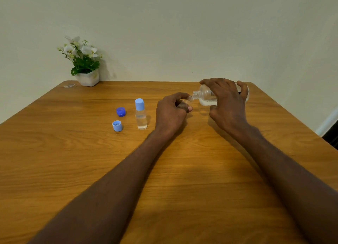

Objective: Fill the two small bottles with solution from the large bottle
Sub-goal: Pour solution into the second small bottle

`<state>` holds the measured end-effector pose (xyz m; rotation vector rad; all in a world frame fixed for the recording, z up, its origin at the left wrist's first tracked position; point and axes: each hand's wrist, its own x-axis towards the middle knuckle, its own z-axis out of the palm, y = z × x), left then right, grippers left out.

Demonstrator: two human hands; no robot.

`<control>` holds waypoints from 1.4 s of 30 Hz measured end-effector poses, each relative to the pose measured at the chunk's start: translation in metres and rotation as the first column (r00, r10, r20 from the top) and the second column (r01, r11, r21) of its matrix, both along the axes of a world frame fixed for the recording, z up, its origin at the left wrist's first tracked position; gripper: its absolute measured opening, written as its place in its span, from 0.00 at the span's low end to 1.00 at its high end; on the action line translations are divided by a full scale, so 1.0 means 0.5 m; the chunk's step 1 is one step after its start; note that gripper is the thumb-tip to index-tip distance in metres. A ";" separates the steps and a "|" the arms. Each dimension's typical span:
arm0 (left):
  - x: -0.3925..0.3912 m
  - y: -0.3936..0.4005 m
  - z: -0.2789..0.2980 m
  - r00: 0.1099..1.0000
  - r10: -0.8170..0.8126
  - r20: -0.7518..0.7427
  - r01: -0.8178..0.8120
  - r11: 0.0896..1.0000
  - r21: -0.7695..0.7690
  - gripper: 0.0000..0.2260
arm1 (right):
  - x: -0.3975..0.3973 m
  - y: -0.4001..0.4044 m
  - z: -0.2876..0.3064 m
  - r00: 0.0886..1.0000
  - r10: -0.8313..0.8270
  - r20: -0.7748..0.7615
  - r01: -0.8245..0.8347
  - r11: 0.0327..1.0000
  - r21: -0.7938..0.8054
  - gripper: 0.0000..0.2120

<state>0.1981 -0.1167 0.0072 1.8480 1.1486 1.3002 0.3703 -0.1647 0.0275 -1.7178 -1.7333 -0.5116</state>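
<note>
1. Both hands grip: right hand (226,104) wraps the large bottle (206,96), tipped neck-to-neck into the small bottle (186,102) pinched in the left hand (171,112).
2. Light, likely slippery plastic; best held mid-body.
3. Two small bottles, one capped (141,113) on the bench (182,170); two loose caps (117,125).

Both bare forearms reach forward; the left hand (171,112) curls in a closed grip, the right hand (225,104) clasps from above.
</note>
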 end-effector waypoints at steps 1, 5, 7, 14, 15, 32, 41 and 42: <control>0.000 0.000 0.000 1.000 -0.002 0.001 0.002 1.000 -0.003 0.20 | 0.000 0.000 0.000 1.000 0.001 -0.001 -0.001 1.000 0.000 0.41; 0.000 0.002 0.000 1.000 0.001 0.005 0.000 1.000 -0.007 0.20 | 0.000 0.000 -0.001 1.000 0.001 0.009 -0.001 1.000 0.010 0.41; 0.000 0.002 0.000 1.000 0.003 0.001 -0.003 1.000 -0.009 0.20 | 0.000 0.000 0.000 1.000 0.001 0.005 -0.001 1.000 0.009 0.41; 0.000 0.000 0.002 1.000 0.000 -0.010 0.000 1.000 -0.014 0.20 | 0.001 0.001 -0.001 1.000 0.004 0.000 -0.004 1.000 -0.001 0.40; 0.000 0.000 0.002 1.000 0.000 -0.009 0.000 1.000 -0.012 0.20 | 0.001 0.001 -0.001 1.000 0.006 0.001 -0.006 1.000 0.002 0.40; -0.001 -0.005 0.002 1.000 0.001 0.001 -0.001 1.000 -0.011 0.20 | 0.001 0.000 -0.001 1.000 0.003 -0.005 -0.003 1.000 -0.009 0.41; 0.000 -0.005 0.001 1.000 0.002 0.005 -0.002 1.000 -0.005 0.20 | 0.000 -0.001 0.000 1.000 0.006 -0.008 -0.006 1.000 -0.012 0.41; 0.000 -0.005 0.001 1.000 0.002 0.004 -0.002 1.000 -0.006 0.20 | 0.000 -0.001 0.000 1.000 0.006 -0.008 -0.006 1.000 -0.012 0.41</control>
